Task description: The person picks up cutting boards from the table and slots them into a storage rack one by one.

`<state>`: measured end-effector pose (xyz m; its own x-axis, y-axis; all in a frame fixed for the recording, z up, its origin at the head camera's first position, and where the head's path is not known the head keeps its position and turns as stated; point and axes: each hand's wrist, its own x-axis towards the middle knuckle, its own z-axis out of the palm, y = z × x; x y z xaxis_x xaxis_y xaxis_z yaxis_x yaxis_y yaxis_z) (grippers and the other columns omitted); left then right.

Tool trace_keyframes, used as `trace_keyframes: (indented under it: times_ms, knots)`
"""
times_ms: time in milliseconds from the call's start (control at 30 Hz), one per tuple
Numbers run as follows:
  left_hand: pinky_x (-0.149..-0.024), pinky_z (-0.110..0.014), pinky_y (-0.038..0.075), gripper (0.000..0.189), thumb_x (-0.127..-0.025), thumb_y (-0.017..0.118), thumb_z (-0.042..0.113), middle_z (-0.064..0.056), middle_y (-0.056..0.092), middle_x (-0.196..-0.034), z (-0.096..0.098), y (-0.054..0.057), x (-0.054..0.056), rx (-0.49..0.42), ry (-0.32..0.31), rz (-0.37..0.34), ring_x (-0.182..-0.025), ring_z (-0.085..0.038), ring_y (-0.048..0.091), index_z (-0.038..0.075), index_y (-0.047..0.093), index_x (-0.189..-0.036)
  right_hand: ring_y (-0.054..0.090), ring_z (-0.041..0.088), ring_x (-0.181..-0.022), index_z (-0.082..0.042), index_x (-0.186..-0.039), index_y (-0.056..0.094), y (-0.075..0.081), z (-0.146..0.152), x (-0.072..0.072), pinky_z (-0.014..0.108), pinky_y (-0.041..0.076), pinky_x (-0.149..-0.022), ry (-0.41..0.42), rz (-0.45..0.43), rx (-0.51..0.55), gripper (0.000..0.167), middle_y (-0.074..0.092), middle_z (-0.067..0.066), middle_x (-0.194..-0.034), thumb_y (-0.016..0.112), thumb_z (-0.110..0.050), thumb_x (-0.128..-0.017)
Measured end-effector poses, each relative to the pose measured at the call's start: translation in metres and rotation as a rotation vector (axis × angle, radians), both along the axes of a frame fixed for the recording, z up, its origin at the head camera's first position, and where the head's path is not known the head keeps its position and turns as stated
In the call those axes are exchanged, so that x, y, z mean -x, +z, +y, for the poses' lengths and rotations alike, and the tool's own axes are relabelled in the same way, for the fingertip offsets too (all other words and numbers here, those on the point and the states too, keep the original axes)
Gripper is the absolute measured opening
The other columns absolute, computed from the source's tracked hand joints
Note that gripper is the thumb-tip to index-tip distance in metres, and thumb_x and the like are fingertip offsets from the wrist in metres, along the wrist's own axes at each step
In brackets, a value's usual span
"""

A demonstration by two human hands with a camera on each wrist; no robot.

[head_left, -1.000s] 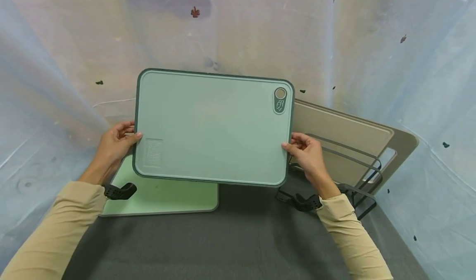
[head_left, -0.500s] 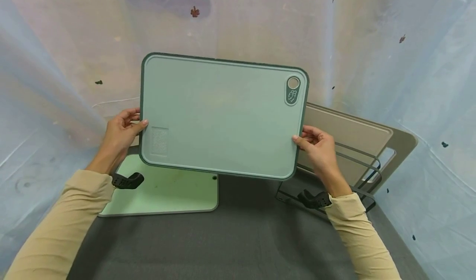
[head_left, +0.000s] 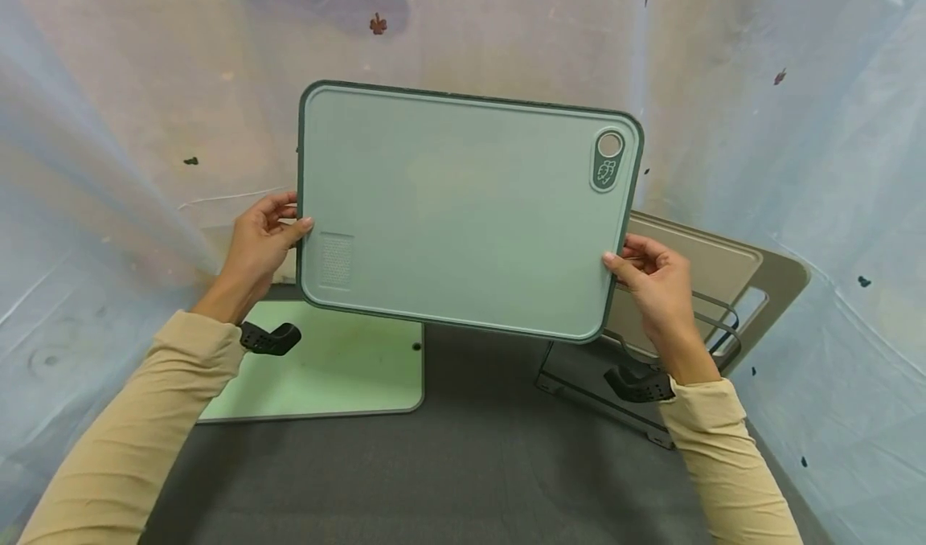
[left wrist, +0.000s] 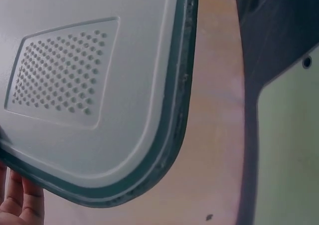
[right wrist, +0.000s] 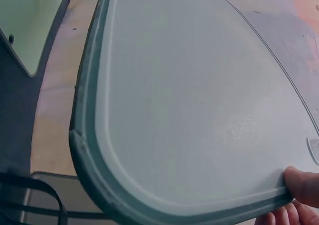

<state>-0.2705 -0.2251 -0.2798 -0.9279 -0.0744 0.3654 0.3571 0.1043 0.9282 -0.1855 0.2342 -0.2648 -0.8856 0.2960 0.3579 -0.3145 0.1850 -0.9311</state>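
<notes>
A pale green cutting board (head_left: 463,207) with a dark green rim is held up in the air, slightly tilted, its right end lower. My left hand (head_left: 259,243) pinches its left edge, thumb on the front face and fingers behind. On the opposite edge my right hand (head_left: 657,288) pinches the board the same way. A hole with a carrot-like mark sits in the board's upper right corner. The left wrist view shows a dimpled grating patch (left wrist: 60,73) near the left edge; in the right wrist view the thumb (right wrist: 301,185) presses on the face.
A light green board (head_left: 333,368) with a small hole lies on the dark grey table (head_left: 448,465) at left. At right, a beige board (head_left: 770,288) leans in a black wire rack (head_left: 608,404). Translucent sheeting (head_left: 492,22) hangs behind and at both sides.
Both hands have carried the cutting board up and to the right. More of the light green board and of the rack's base now shows beneath it. The grip is unchanged.
</notes>
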Motion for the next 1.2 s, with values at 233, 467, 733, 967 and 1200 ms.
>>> trace_keyframes:
  times_ms: [233, 467, 733, 967, 1200]
  knots:
    - [-0.066, -0.015, 0.049, 0.031, -0.093, 0.065, 0.002, -0.001, 0.056, -0.097, 0.015, 0.008, 0.004, -0.005, -0.058, 0.016, -0.077, -0.008, 0.055, 0.007, 0.059, -0.122, 0.057, 0.008, -0.074, 0.0, -0.109, 0.067, 0.005, 0.014, -0.005, 0.016, 0.051, -0.062, 0.002, 0.027, 0.076, 0.027, 0.061, -0.001, -0.084, 0.073, 0.006, -0.083]
    - [-0.066, -0.017, 0.047, 0.037, -0.094, 0.064, 0.005, 0.001, 0.056, -0.099, 0.031, 0.016, 0.008, 0.06, -0.048, 0.002, -0.076, -0.008, 0.052, 0.003, 0.053, -0.13, 0.058, 0.008, -0.07, -0.012, -0.095, 0.071, 0.011, 0.026, -0.01, 0.016, 0.051, -0.06, -0.02, 0.056, 0.134, 0.024, 0.061, 0.0, -0.083, 0.073, 0.008, -0.082]
    - [-0.067, -0.018, 0.048, 0.036, -0.093, 0.064, 0.004, -0.002, 0.056, -0.099, 0.054, 0.026, 0.018, 0.036, -0.045, 0.018, -0.077, -0.011, 0.052, 0.004, 0.056, -0.128, 0.059, 0.009, -0.072, -0.012, -0.094, 0.071, 0.017, 0.042, -0.019, 0.015, 0.051, -0.057, -0.06, 0.091, 0.187, 0.024, 0.06, 0.003, -0.086, 0.075, 0.007, -0.08]
    - [-0.068, -0.021, 0.047, 0.038, -0.093, 0.065, 0.004, -0.003, 0.057, -0.101, 0.073, 0.031, 0.024, 0.067, -0.064, 0.03, -0.076, -0.011, 0.052, 0.003, 0.054, -0.13, 0.061, 0.01, -0.072, -0.01, -0.095, 0.072, 0.023, 0.055, -0.028, 0.016, 0.051, -0.057, -0.081, 0.101, 0.233, 0.024, 0.063, 0.003, -0.085, 0.078, 0.006, -0.078]
    - [-0.067, -0.024, 0.046, 0.039, -0.093, 0.065, 0.005, -0.005, 0.057, -0.1, 0.089, 0.035, 0.026, 0.06, -0.104, 0.056, -0.075, -0.013, 0.05, 0.001, 0.053, -0.13, 0.06, 0.009, -0.069, -0.009, -0.092, 0.073, 0.028, 0.066, -0.031, 0.015, 0.05, -0.055, -0.148, 0.114, 0.266, 0.024, 0.063, 0.002, -0.082, 0.078, 0.009, -0.076]
